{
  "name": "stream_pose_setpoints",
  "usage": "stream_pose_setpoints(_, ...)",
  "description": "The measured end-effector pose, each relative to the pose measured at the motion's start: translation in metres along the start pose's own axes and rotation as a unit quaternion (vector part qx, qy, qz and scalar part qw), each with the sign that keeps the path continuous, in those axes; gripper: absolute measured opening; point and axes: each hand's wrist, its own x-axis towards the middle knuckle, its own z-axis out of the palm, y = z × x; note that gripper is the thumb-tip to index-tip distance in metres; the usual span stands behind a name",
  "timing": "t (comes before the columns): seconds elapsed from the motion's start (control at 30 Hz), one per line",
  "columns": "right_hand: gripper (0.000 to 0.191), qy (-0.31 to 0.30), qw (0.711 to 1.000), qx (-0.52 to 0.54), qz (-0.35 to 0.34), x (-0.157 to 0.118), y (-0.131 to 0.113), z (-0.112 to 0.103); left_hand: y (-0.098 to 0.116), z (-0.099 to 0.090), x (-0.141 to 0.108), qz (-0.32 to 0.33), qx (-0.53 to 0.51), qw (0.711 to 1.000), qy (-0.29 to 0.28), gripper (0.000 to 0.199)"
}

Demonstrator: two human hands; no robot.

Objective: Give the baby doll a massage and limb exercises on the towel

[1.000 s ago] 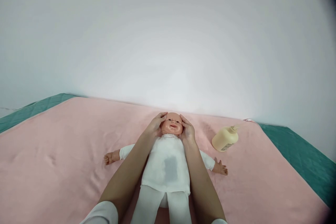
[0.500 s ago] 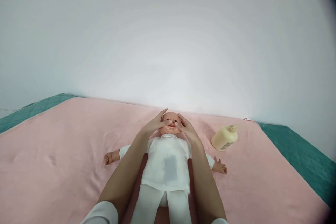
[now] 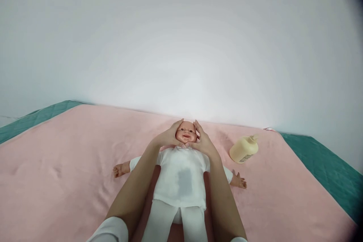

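Note:
A baby doll (image 3: 181, 170) in a white top and white trousers lies on its back, arms spread wide and head pointing away from me. Both my hands cup its head (image 3: 186, 131). My left hand (image 3: 170, 134) curves along the left side, with the thumb under the chin. On the right side my right hand (image 3: 202, 140) mirrors it, and the two thumbs nearly meet below the doll's mouth. The fingers are long and slightly bent against the sides of the head. A grey patch (image 3: 185, 182) shows on the front of the top.
Right of the doll, a pale yellow pump bottle (image 3: 242, 150) stands on the pink sheet (image 3: 70, 166). Green quilted cloth (image 3: 323, 166) shows past the sheet's edges on both sides. A plain pale wall (image 3: 181, 45) rises just behind the doll's head.
My thumbs have slid from the doll's cheeks beside the mouth down to beneath its chin, uncovering the face. The fingers still lie along the sides of the head.

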Motion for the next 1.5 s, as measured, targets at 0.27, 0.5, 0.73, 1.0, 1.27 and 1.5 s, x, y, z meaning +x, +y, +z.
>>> stream_pose_setpoints(0.27, 0.121, -0.061, 0.991, -0.123, 0.0, 0.0, -0.001, -0.003, 0.004, -0.002, 0.0, 0.015, 0.111, 0.993, -0.048, 0.128)
stream_pose_setpoints(0.5, 0.123, -0.063, 0.991, -0.12, 0.003, 0.001, -0.001, -0.002, 0.005, -0.001, -0.001, -0.002, 0.11, 0.993, -0.041, 0.129)
stream_pose_setpoints(0.73, 0.122, -0.041, 0.988, -0.142, 0.034, -0.003, -0.01, 0.0, 0.006, 0.0, -0.001, -0.051, 0.081, 0.995, -0.034, 0.134)
stream_pose_setpoints(1.0, 0.117, -0.037, 0.987, -0.149, 0.053, -0.008, -0.024, 0.0, 0.017, -0.005, -0.007, -0.062, 0.059, 0.996, -0.039, 0.126)
stream_pose_setpoints(1.27, 0.116, -0.068, 0.992, -0.086, 0.068, -0.007, -0.012, -0.008, 0.02, -0.008, -0.011, -0.063, 0.035, 0.997, -0.042, 0.122)
stream_pose_setpoints(1.5, 0.105, -0.093, 0.991, -0.056, 0.082, -0.009, -0.004, -0.018, 0.008, -0.012, -0.012, -0.065, -0.006, 0.997, -0.049, 0.124)
